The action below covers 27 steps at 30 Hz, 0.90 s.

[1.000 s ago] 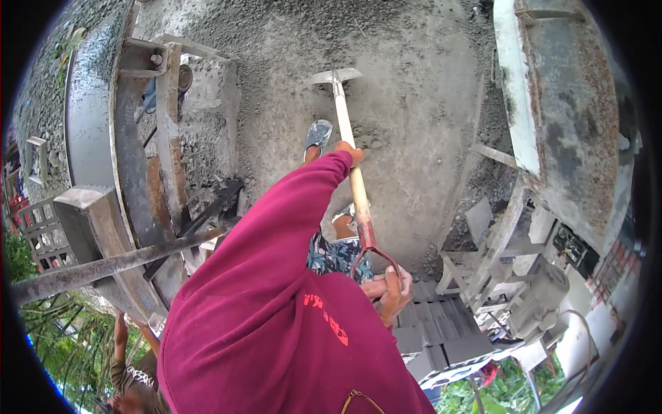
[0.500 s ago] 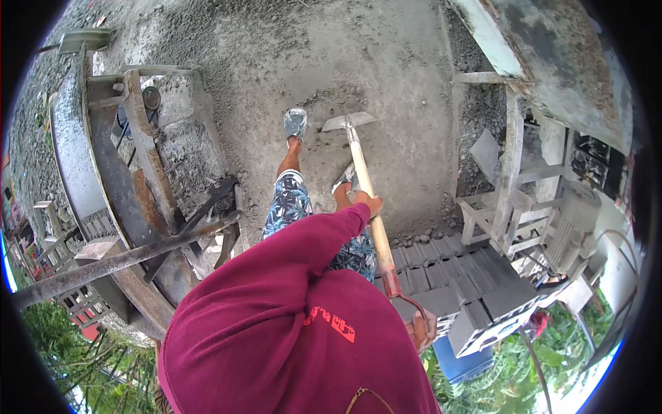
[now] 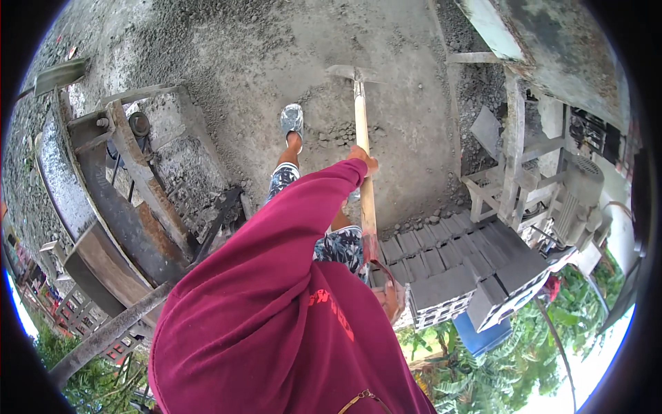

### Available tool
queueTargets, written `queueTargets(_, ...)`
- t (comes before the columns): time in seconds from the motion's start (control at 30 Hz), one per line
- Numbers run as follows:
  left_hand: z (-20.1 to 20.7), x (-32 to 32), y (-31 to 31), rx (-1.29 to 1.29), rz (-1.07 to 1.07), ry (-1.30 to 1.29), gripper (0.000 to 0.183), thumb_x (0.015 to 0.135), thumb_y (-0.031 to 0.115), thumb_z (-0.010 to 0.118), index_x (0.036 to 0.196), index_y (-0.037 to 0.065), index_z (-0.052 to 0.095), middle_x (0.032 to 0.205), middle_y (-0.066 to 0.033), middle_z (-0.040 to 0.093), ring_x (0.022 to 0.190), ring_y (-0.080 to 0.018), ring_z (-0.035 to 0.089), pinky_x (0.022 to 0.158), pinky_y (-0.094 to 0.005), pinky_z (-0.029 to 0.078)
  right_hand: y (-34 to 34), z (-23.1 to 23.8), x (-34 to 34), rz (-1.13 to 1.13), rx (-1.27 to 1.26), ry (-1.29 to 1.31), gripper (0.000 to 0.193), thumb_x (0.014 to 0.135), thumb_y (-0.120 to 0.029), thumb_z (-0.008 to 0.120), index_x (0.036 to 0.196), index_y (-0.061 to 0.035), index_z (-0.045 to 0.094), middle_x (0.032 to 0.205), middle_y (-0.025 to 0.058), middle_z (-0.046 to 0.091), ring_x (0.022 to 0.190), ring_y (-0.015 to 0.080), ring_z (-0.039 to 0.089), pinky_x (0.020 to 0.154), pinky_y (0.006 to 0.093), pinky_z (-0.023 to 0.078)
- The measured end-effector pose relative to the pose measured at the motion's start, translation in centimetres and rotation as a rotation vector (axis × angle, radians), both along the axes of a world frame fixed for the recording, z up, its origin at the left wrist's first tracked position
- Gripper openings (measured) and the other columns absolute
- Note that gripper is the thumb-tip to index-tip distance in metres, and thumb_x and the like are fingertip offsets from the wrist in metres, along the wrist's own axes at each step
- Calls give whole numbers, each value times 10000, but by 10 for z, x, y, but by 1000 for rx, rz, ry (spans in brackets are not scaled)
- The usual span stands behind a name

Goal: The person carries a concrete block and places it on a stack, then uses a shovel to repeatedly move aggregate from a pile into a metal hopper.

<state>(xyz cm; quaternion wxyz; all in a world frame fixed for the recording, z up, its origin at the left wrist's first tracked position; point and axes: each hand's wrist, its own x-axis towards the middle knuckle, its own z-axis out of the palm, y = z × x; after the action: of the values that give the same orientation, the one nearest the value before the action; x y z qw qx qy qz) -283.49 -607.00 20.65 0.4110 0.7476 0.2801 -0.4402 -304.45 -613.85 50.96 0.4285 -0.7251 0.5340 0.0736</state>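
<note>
The shovel [image 3: 368,196] is left of the blocks [image 3: 441,259], its blade [image 3: 357,72] reaching well past them. The left hand [image 3: 365,160] wraps its fingers round the pole, maybe to steer. The right hand [image 3: 392,301] is at the red top end, maybe to push; I can't tell how far its blurry fingers close. The shovel has pale wood and a wide gray blade.

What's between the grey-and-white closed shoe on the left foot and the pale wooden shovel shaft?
A scatter of loose grey gravel lumps on the grey ground, between the shoe and the shaft; the head view shows it.
</note>
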Motion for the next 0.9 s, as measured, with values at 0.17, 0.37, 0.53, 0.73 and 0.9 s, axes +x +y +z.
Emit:
queueTargets(0.17,7,-85,-50,-80,87,95,532,700,259,637,1016,-142,486,916,-273,616,876,-318,644,733,-359,527,-48,62,-29,-119,139,-60,289,806,-240,587,913,28,576,592,101,567,514,153,529,517,264,420)
queueTargets(0.37,69,-177,-116,-363,334,287,500,723,221,626,1010,-154,461,895,-261,610,723,-315,652,603,-380,552,-165,80,-106,346,-226,-197,299,791,-286,550,788,13,576,495,25,448,464,120,453,487,256,381)
queueTargets(0.53,59,-210,-116,-101,460,68,555,732,241,633,1045,-152,396,875,-278,597,741,-341,647,640,-388,541,-192,57,-138,108,93,-151,295,784,-297,555,810,-4,575,542,34,459,458,112,441,455,253,377)
queueTargets(0.73,-64,-177,3,168,428,-111,461,779,253,604,981,-150,510,785,-231,623,616,-313,653,447,-401,534,-125,-45,-118,177,335,-234,268,815,-242,577,908,10,575,647,80,566,580,147,550,579,249,427)
queueTargets(0.9,-41,-200,-13,8,418,53,493,757,246,649,1038,-108,452,900,-259,609,755,-329,656,632,-398,545,-104,-27,-125,184,191,-118,274,795,-205,613,942,21,567,661,73,572,572,144,535,574,255,430)
